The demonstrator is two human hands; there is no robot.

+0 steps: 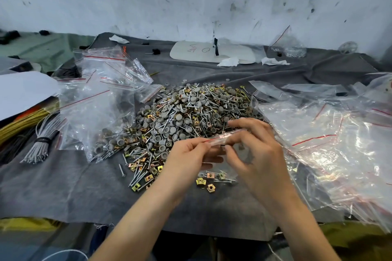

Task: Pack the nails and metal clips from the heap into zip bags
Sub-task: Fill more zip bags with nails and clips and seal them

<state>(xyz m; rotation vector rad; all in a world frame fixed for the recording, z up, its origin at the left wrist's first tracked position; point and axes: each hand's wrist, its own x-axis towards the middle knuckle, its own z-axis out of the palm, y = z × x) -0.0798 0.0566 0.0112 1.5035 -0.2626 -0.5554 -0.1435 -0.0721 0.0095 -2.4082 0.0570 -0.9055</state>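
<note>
A big heap (191, 112) of nails, grey round caps and brass-coloured square metal clips lies in the middle of the grey cloth. Just in front of it, both my hands hold one small clear zip bag (222, 139) by its red-lined top edge. My left hand (188, 154) pinches the left end of that edge. My right hand (254, 150) pinches the right end with curled fingers. The bag hangs below my hands with clips and nails (214, 180) showing inside it. Loose clips and nails (142, 174) lie scattered at the heap's near-left edge.
Filled and empty zip bags (99, 99) are piled left of the heap. A large stack of empty zip bags (331, 144) covers the right side. Bundled wires (40, 133) lie far left. A white board (212, 52) and tissues sit at the back near the wall.
</note>
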